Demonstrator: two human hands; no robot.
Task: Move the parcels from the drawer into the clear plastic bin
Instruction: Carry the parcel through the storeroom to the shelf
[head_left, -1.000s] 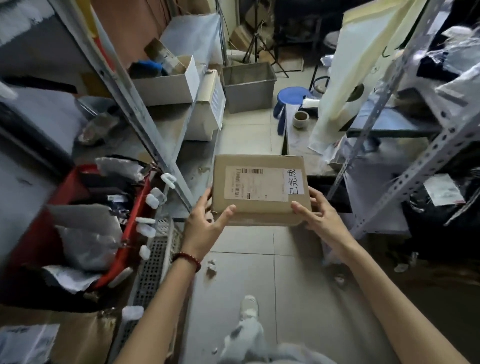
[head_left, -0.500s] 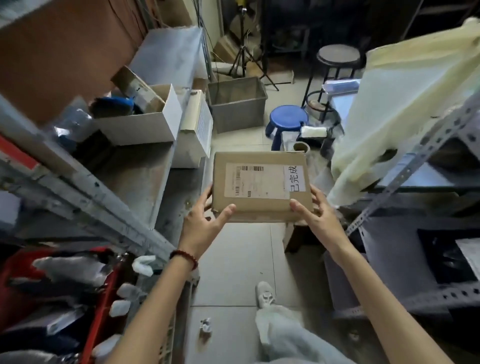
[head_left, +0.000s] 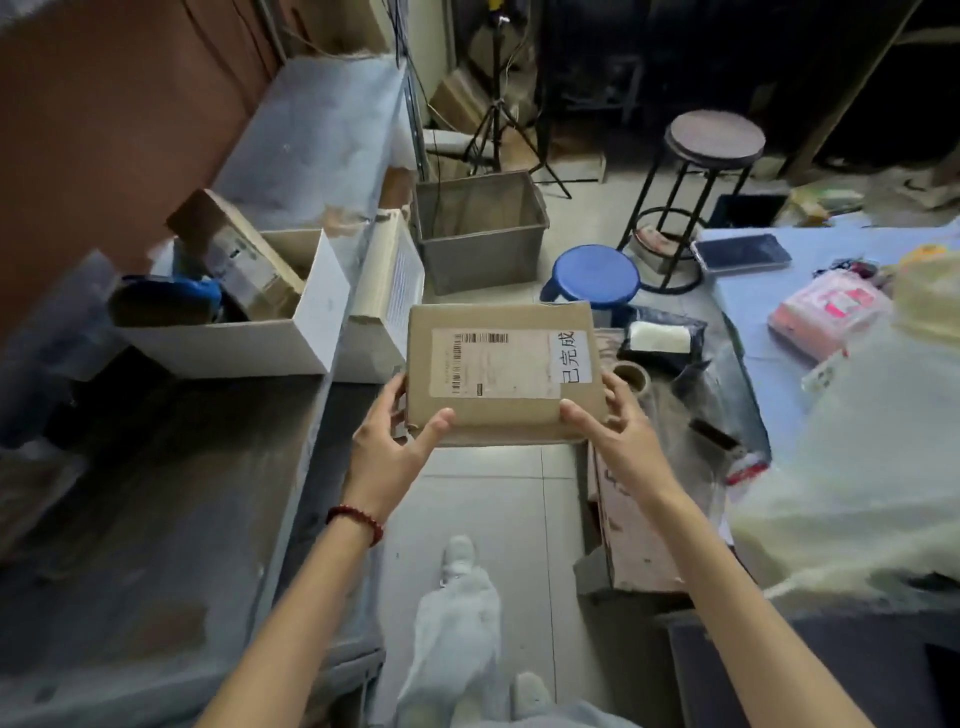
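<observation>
one parcel (head_left: 500, 371) in left hand (head_left: 385, 460) and right hand (head_left: 626, 441) grip, lower fingers unseen

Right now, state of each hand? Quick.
Left hand: holds the cardboard parcel at its near left corner, thumb on top.
Right hand: holds the same parcel at its near right corner, thumb on top.

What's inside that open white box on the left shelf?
A brown cardboard carton leans tilted inside the white box, beside something blue. The box's front wall hides whatever lies lower down.
</observation>
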